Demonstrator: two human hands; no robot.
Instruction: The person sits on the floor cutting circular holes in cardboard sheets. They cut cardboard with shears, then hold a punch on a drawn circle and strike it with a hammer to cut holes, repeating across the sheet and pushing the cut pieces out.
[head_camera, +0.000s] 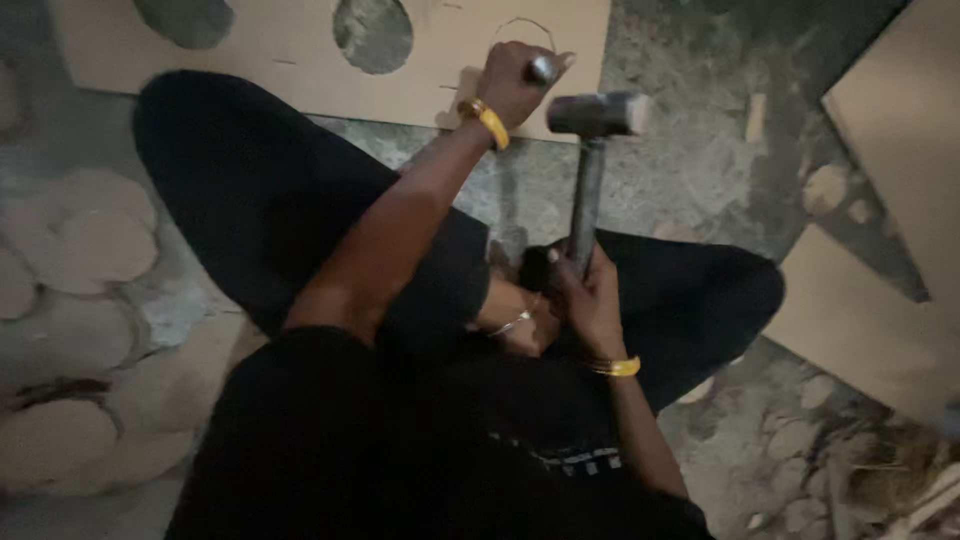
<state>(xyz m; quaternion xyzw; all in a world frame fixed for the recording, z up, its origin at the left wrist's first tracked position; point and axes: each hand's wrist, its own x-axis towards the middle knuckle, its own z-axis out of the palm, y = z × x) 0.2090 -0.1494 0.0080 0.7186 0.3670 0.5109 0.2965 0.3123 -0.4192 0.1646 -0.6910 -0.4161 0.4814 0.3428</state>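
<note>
The right hand (588, 290) clenches the hammer (590, 150) by its handle, head raised just off the board's (440, 60) near edge. The left hand (515, 80) grips a metal punch (542, 68) upright on the board, beside a round hole (372, 32).

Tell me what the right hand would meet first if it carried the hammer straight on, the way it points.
The right hand points the dark metal hammer up-frame. First in line is probably the edge of the tan flat board, beside the left hand holding a metal punch; depth is unclear.
</note>
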